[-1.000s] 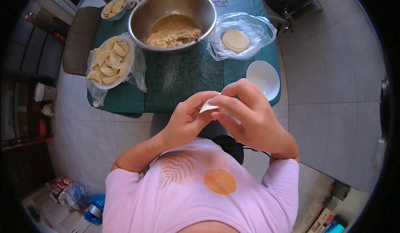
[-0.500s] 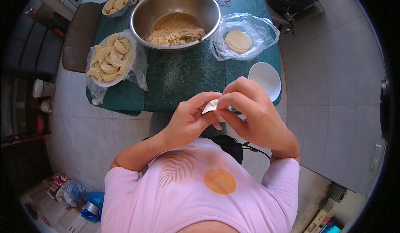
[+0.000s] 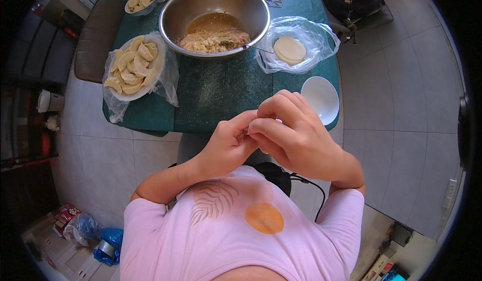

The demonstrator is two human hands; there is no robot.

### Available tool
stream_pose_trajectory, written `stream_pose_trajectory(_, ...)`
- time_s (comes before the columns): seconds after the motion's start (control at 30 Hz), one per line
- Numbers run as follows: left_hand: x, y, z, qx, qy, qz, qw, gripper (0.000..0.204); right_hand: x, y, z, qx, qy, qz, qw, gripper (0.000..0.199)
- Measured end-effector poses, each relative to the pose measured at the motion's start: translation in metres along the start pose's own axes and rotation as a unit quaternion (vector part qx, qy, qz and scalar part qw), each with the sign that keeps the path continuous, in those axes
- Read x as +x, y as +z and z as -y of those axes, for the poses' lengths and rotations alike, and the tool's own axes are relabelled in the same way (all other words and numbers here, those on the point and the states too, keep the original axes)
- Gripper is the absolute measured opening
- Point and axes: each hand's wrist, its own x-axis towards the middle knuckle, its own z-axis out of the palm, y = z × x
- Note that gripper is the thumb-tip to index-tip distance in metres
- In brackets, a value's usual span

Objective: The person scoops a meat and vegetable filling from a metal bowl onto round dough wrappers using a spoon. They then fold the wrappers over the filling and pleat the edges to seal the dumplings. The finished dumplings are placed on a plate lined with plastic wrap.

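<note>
Green-clothed table (image 3: 226, 97): lightly dusted white.
Steel bowl (image 3: 213, 1): holds filling (image 3: 213, 41).
Plate (image 3: 158, 60): piled with dumplings (image 3: 133, 69).
Right hand (image 3: 296, 135): curled, clamped on dough (image 3: 278, 121).
Left hand (image 3: 228, 140): clamped likewise, touching the right.
White bowl (image 3: 322, 97): just beyond the right hand.
Wrappers (image 3: 289, 49): stacked on clear plastic (image 3: 312, 34).
Dough: pinched between both hands, mostly hidden.

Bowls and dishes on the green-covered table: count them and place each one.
4: a steel bowl at far middle, a small bowl at far left, a white dish nearer on the left, a white bowl on the right. More may be hidden behind the steel bowl.
</note>
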Motion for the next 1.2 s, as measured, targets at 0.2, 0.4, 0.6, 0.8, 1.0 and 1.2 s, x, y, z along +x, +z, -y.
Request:
stream_pose_trajectory(0.2, -0.001, 0.002, -0.005, -0.077, -0.012, -0.015, 0.997, 0.029, 0.004, -0.009, 0.002, 0.047, 0.038, -0.018, 0.998, 0.022)
stream_pose_trajectory(0.4, -0.001, 0.003, -0.006, -0.13, -0.008, -0.032, 0.991, 0.033, -0.001, -0.014, 0.005, -0.027, 0.041, -0.017, 0.999, 0.025)
stream_pose_trajectory(0.6, 0.0, 0.003, -0.006, -0.139, 0.009, -0.032, 0.99, 0.035, -0.003, -0.011, 0.003, 0.033, 0.059, -0.039, 0.997, 0.027)
stream_pose_trajectory(0.8, 0.002, 0.001, -0.009, -0.261, -0.009, -0.034, 0.965, 0.034, -0.006, -0.012, 0.007, 0.049, 0.076, -0.076, 0.993, 0.027)
stream_pose_trajectory(1.0, 0.0, 0.003, -0.004, -0.214, -0.01, -0.049, 0.976, 0.036, -0.001, 0.002, 0.0, -0.059, -0.023, -0.077, 0.995, 0.026)
stream_pose_trajectory(1.2, -0.002, 0.001, -0.004, -0.208, -0.02, -0.037, 0.977, 0.036, 0.001, -0.002, -0.005, 0.121, 0.07, -0.024, 0.99, 0.018)
